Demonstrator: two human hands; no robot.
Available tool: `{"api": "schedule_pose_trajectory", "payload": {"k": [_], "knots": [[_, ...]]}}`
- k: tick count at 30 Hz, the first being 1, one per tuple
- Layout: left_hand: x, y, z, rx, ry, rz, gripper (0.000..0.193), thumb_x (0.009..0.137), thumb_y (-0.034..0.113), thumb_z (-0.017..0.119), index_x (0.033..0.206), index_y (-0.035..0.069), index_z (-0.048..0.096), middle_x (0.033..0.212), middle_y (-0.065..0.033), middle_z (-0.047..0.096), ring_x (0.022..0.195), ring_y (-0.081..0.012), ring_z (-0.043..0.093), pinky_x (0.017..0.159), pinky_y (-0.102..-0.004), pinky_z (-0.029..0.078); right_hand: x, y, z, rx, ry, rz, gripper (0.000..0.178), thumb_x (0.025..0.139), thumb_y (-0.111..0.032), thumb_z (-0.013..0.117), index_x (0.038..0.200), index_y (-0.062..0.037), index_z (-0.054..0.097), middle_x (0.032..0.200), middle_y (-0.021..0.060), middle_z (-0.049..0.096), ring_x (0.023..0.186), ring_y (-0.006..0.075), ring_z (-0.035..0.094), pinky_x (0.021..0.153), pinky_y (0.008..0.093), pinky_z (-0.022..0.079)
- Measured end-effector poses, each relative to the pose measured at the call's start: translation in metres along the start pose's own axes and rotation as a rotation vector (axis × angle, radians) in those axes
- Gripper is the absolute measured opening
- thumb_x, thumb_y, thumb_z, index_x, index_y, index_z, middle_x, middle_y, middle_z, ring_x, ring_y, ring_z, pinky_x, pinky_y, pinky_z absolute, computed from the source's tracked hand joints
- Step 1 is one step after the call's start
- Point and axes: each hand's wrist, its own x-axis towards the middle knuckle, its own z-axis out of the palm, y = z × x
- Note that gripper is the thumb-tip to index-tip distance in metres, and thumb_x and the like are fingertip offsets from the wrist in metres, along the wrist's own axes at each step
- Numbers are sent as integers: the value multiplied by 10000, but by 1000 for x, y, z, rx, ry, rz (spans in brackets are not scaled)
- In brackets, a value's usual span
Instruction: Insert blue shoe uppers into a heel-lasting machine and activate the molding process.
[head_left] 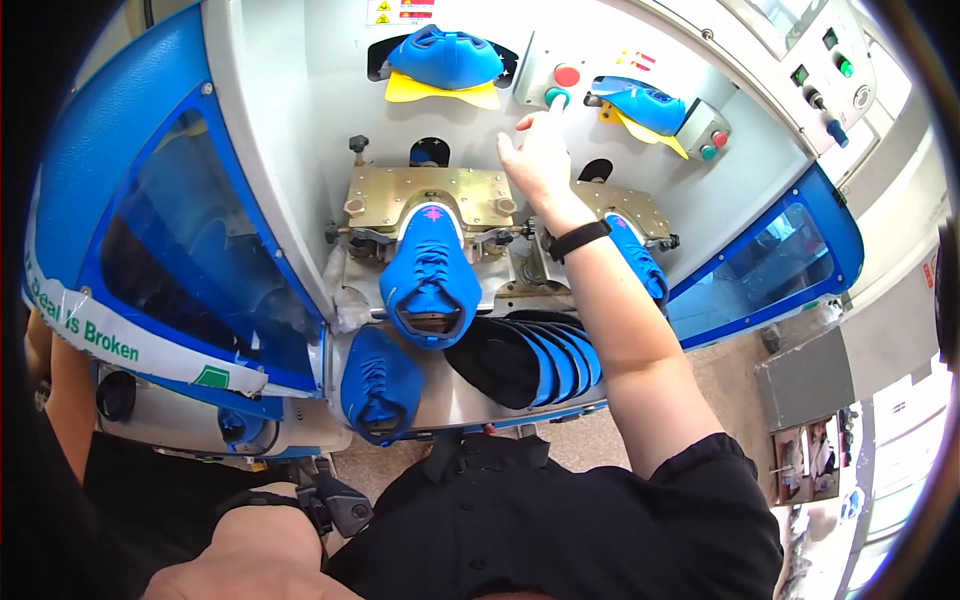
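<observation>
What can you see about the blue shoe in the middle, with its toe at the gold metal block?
The blue shoe looks like cloth, with matching blue laces crossing its front and a small pink mark near the toe. Its toe points away from the person, in the arch of the gold metal block, and its opening faces the person. Its underside is hidden. No hand touches it.

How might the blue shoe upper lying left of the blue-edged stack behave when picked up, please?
The shoe upper would probably be light, since no thick sole shows. It may flex at its laced front, and seems unlikely to roll, resting on the ledge.
</observation>
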Motion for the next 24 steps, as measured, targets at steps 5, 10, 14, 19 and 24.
{"api": "schedule_pose_trajectory", "payload": {"k": [5, 10, 14, 19, 24], "knots": [[5, 0, 3, 81, -13, 46, 239, 1039, 303, 376, 927, 100, 438, 1132, -226, 556, 1189, -416, 484, 1157, -558, 111, 8, -9, 3, -73, -44, -63, 390, 769, -340, 732, 968, -62, 545, 1455, 493, 99, 965, 442, 661, 927, 434, 508], [7, 1, 10, 156, -25, 80, 238, 1038, 287, 376, 902, 102, 440, 1095, -209, 569, 1153, -396, 507, 1148, -547, 132, 7, -8, 8, -112, -191, 58, 377, 774, -364, 717, 955, -73, 560, 1467, 489, 57, 933, 439, 674, 918, 421, 517], [8, -3, 18, 173, -44, 87, 239, 1037, 274, 377, 882, 104, 442, 1065, -197, 579, 1123, -380, 526, 1141, -538, 148, 5, -2, 3, -64, 36, -87, 377, 756, -347, 746, 941, -64, 577, 1400, 481, 262, 921, 411, 673, 973, 430, 469], [7, -5, 25, 205, -45, 104, 244, 1037, 257, 377, 857, 106, 445, 1029, -180, 592, 1086, -360, 550, 1131, -527, 169, 2, -4, -11, 117, -85, 11, 356, 780, -256, 763, 987, -48, 561, 1164, 213, 548, 713, 206, 652, 723, 339, 543], [7, -12, 33, 227, -59, 138, 253, 1036, 241, 377, 832, 108, 447, 992, -164, 605, 1050, -340, 574, 1122, -516, 189, -14, -24, -37, 258, -65, -189, 328, 814, -219, 752, 1014, -46, 557, 1268, 209, 529, 790, 191, 658, 721, 334, 541]]}}
